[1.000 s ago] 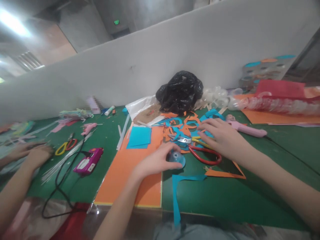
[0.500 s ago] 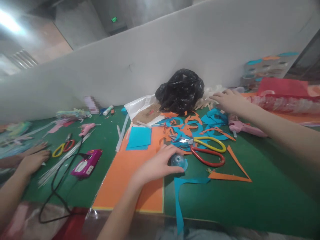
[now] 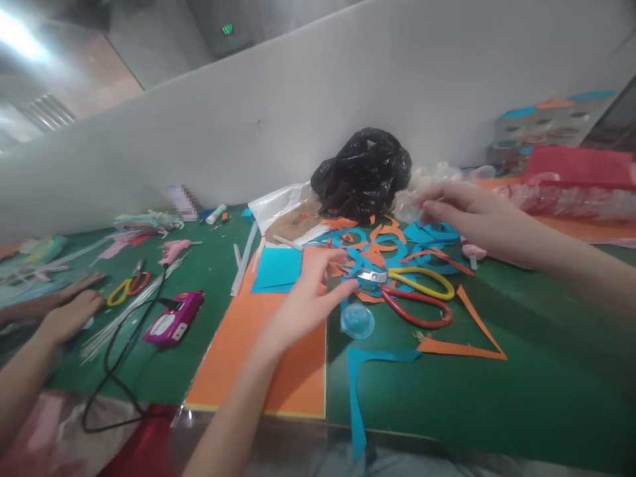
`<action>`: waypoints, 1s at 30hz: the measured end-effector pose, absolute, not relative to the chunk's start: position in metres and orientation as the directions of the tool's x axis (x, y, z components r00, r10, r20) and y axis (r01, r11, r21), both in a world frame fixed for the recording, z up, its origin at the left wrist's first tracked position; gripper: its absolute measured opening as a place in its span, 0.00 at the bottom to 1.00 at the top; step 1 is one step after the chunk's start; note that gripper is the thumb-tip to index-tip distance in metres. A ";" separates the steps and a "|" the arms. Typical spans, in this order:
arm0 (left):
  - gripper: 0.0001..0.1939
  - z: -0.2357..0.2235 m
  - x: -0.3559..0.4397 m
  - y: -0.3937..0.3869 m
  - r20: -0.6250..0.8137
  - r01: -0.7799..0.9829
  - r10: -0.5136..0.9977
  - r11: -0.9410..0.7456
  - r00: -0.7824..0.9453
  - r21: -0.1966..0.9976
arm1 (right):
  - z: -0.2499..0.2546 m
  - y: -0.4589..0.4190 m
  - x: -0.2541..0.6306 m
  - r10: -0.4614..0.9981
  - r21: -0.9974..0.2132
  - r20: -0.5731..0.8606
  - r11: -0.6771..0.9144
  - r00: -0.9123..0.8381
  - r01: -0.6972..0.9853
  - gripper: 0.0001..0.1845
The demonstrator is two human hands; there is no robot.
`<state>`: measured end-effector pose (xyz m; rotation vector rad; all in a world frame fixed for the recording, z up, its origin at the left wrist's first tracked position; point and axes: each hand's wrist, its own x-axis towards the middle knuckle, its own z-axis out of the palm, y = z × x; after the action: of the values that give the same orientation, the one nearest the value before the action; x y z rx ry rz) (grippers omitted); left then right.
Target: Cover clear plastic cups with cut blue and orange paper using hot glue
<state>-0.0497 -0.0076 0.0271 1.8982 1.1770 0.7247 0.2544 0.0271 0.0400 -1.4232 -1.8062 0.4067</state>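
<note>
My left hand (image 3: 318,281) is open over the edge of the orange sheets, thumb and fingers apart and nothing in them. Just below its thumb a clear plastic dome (image 3: 358,321) rests on a blue paper piece. Scissors (image 3: 417,285) with one yellow and one red handle lie right of this hand, on blue and orange paper scraps (image 3: 385,245). My right hand (image 3: 457,205) is at the back right with fingers curled together. At its fingertips is another clear plastic dome (image 3: 408,207), seemingly pinched; the fingers partly hide the grip.
A black plastic bag (image 3: 365,175) stands by the wall. Blue paper squares (image 3: 278,268) lie on orange sheets (image 3: 268,358). A pink glue gun (image 3: 474,252) is under my right arm. At left are another person's hands (image 3: 74,311), a purple device (image 3: 173,318) and a second glue gun (image 3: 173,252).
My left hand has let go of the dome on the blue paper and moved up and left. My right hand has curled its fingers, and a clear dome shows at their tips.
</note>
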 end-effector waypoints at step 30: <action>0.25 -0.003 -0.041 0.047 0.371 0.438 0.808 -0.567 0.457 0.697 | -0.003 -0.023 0.296 0.909 -0.220 0.412 0.037 0.058 0.975 0.37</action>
<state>-0.0407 0.0469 -0.0033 2.1963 1.0379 0.9538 0.2959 -0.0227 -0.0027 -1.8990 -1.8777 -0.1962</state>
